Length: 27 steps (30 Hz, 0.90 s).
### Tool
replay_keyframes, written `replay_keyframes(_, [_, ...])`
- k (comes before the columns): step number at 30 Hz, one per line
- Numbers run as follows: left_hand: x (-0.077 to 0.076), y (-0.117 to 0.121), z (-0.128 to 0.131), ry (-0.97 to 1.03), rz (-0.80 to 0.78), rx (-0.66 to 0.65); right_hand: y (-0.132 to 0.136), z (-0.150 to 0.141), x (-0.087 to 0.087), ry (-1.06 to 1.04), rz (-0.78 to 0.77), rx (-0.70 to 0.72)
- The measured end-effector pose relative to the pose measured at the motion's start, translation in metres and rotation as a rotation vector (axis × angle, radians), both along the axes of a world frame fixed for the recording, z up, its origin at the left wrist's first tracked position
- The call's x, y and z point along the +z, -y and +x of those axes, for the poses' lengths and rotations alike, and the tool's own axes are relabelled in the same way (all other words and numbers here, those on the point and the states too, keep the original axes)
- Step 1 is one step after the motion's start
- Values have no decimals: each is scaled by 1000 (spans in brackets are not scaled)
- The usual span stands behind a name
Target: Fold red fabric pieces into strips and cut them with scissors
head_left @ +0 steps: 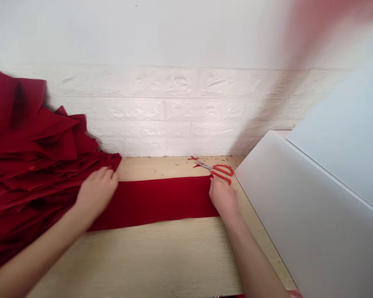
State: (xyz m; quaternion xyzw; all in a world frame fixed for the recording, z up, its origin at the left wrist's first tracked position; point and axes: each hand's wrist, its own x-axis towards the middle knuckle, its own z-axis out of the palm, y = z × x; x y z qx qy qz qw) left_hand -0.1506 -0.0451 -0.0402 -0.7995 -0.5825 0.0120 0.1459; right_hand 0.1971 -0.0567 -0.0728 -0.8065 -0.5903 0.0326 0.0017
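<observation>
A flat strip of dark red fabric (164,200) lies stretched sideways across the wooden table. At its left end, beside the pile, my left hand (99,186) is closed with bent fingers on the cloth near the upper edge. My right hand (223,194) is closed on the strip's right end, near its upper corner; the fingertips are partly hidden. Just beyond the right hand lie scissors (221,169) with orange-red handles, blades pointing left. A large heap of folded red fabric pieces (49,153) rises at the left, next to my left hand.
A white textured brick-pattern wall (143,109) stands along the back of the wooden table (149,260). Small red fabric scraps (194,158) lie near the wall. A white panel (298,198) slants along the right side. Something reddish and blurred crosses the upper right.
</observation>
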Motion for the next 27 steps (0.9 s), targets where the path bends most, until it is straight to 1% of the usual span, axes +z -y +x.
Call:
replay_keyframes(1, [-9, 8, 22, 18, 12, -57, 0, -1, 0, 11, -3, -6])
replay_keyframes(3, [-29, 25, 73, 149, 71, -222, 0, -2, -2, 21, -11, 5])
replay_keyframes(5, [-46, 38, 124, 236, -14, -381, 0, -1, -3, 31, -19, 15])
replay_keyframes(6, [-53, 40, 145, 270, -76, -418, 0, 0, -4, 37, -22, 14])
replay_keyframes(7, [-58, 40, 161, 293, -146, -437, 0, 1, -4, 41, -23, 13])
replay_keyframes(8, [-62, 38, 172, 311, -207, -446, 0, 1, -3, 41, -22, 13])
replay_keyframes(9, [-65, 35, 177, 325, -254, -450, 0, 2, -3, 38, -20, 12])
replay_keyframes(10, [-68, 31, 176, 336, -283, -450, 0, 3, -3, 31, -18, 11])
replay_keyframes(12, [-71, 24, 161, 350, -287, -428, -1, 5, -2, 13, -19, 4])
replay_keyframes(14, [-73, 18, 131, 350, -257, -369, -2, 6, -3, -2, -22, -3])
replay_keyframes(20, [-77, 14, 14, 283, -213, -113, -5, 7, -5, 18, -29, -12])
replay_keyframes(22, [-78, 16, -17, 279, -213, -40, -5, 6, -3, 32, -34, -4])
replay_keyframes(24, [-77, 17, -36, 282, -219, 6, -5, 5, -2, 46, -31, 12])
replay_keyframes(27, [-76, 17, -46, 290, -237, 25, -4, 3, -1, 58, -26, 18])
